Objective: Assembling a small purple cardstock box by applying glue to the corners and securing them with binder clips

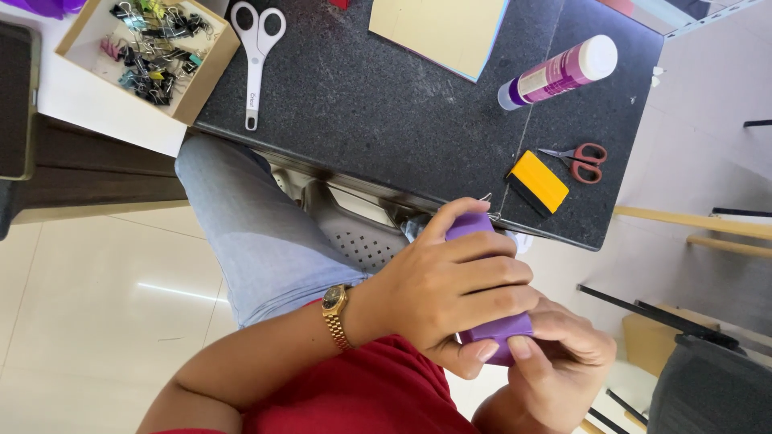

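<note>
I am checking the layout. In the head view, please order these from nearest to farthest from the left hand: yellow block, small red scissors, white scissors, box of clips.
From the left hand:
1. Yellow block, table's near edge.
2. Small red scissors, just beyond the block.
3. White scissors, far side.
4. Box of clips, top-left corner.

I note both hands off the table's near edge: my left hand [450, 293] lies over a folded paper piece [492, 325], my right hand [563, 354] under it. On the table [362, 104], large scissors [256, 56] lie beside a box of binder clips [153, 52]. A glue stick [559, 72] lies behind small scissors [581, 161] and a scraper [537, 182].
</note>
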